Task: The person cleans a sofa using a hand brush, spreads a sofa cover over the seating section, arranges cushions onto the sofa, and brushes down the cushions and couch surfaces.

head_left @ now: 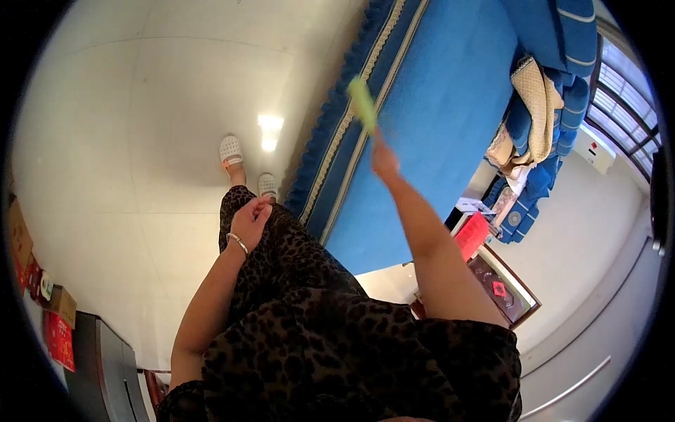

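My right hand [384, 163] is closed around the end of a yellow-green brush-like tool [363, 104], whose details are smeared by motion. The tool is over the trimmed front edge of a blue sofa cover [429, 126]; I cannot tell whether it touches the fabric. A frilled border and pale braid run along that edge. My left hand [252, 224], with a bracelet at the wrist, hangs in front of my patterned trousers. Its fingers are loosely bent, and nothing shows in them.
Pale floor tiles [126, 141] lie left of the sofa, under my white clogs [230, 150]. A beige throw [538, 105] is bunched on the sofa at the far right. Beyond the seat stands a glass-topped table [503, 288]. Boxes [62, 305] and a dark cabinet [105, 366] are at lower left.
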### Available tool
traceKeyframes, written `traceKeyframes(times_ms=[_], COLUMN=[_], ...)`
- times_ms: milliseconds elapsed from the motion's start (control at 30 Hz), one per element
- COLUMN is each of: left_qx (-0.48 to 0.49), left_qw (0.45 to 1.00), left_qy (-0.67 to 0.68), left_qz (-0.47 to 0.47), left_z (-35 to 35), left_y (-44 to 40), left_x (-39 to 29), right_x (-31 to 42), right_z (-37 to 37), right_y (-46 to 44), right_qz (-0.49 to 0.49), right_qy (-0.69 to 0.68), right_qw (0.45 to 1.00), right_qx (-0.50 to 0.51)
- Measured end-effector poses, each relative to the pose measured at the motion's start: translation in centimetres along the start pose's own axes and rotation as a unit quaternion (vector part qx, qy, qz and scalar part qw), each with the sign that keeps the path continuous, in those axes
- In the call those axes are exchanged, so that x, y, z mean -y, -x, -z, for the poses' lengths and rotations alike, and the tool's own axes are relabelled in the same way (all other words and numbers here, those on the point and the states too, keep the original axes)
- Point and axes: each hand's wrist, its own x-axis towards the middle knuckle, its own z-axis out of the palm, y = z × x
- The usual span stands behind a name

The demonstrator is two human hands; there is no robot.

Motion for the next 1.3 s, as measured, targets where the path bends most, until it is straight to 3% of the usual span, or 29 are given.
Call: traceKeyframes(times_ms=[67,133,233,267,367,467,533,633,667,700,733,833,900,967,1000,1033,1067,1133,1200,1233,1267,1300], left_qx=[-0.007,-0.015,-0.034,-0.041,-0.054,-0.062,-0.073,-0.082,-0.083,-0.076,-0.070,-0.071,-0.078,-0.086,-0.092,-0.099,-0.102,-0.101,-0.093,-0.093,-0.095,-0.093], left_qw=[1.000,0.999,0.999,0.999,0.998,0.998,0.997,0.993,0.994,0.995,0.996,0.996,0.995,0.991,0.991,0.991,0.990,0.991,0.991,0.991,0.990,0.991], left_qy=[-0.025,-0.035,0.003,0.024,0.000,-0.008,0.012,0.090,0.070,0.064,0.054,0.052,0.060,0.096,0.092,0.088,0.095,0.085,0.084,0.089,0.095,0.084], left_qz=[-0.002,0.006,0.007,0.004,0.017,0.024,0.004,0.009,0.024,0.023,0.021,0.029,0.026,0.028,0.030,0.032,0.022,0.039,0.043,0.038,0.035,0.039], left_z=[0.7,1.9,2.9,2.9,2.7,1.6,0.6,-1.5,-2.1,-2.5,-2.9,-3.7,-4.5,-5.0,-5.2,-5.4,-5.8,-6.1,-6.5,-6.7,-6.9,-6.9], left_y=[-0.2,-0.2,-0.9,-1.4,-2.4,-4.0,-4.9,-7.0,-7.7,-7.9,-8.3,-9.5,-10.6,-11.9,-12.5,-12.9,-13.6,-14.8,-15.4,-15.6,-15.6,-15.3], left_x=[-0.1,-0.5,0.2,0.3,-2.6,-4.2,-5.5,-6.5,-7.4,-8.5,-10.1,-13.1,-13.9,-14.8,-15.3,-15.5,-15.0,-15.9,-17.0,-17.6,-18.2,-18.9], right_x=[-2.0,-0.7,1.0,3.0,5.3,7.9,7.9,5.9,4.0,-1.5,0.0,4.6,6.3,7.6,8.5,9.5,8.0,6.3,6.9,8.0,6.3,1.9], right_z=[-6.2,-7.7,-3.7,0.6,10.5,20.0,19.0,13.3,9.3,0.9,1.2,8.4,13.8,20.4,23.5,27.3,28.4,27.8,25.8,25.2,21.7,15.1], right_y=[2.9,5.0,1.9,0.4,-10.2,-18.5,-18.7,-13.4,-11.9,-13.3,-10.7,-8.5,-12.6,-19.8,-24.1,-26.7,-31.0,-33.9,-28.9,-25.3,-24.6,-25.9], right_qz=[0.029,-0.034,0.048,0.105,0.122,-0.006,-0.050,-0.056,-0.011,0.108,0.024,-0.102,0.062,0.203,0.200,0.166,0.214,0.204,0.076,-0.011,0.000,0.145], right_qy=[0.013,-0.071,-0.096,-0.079,-0.011,0.023,-0.148,-0.170,-0.067,-0.064,-0.161,-0.230,-0.159,-0.070,0.024,0.008,0.168,0.255,0.068,-0.044,-0.028,0.040], right_qw=[0.991,0.968,0.973,0.984,0.984,0.988,0.978,0.982,0.998,0.992,0.973,0.910,0.964,0.977,0.975,0.976,0.929,0.900,0.983,0.994,0.999,0.987], right_qx=[0.133,0.237,0.204,0.121,-0.128,-0.152,-0.140,-0.052,-0.015,-0.027,0.165,0.329,0.204,-0.006,-0.090,-0.138,-0.251,-0.290,-0.151,-0.097,-0.038,-0.052])
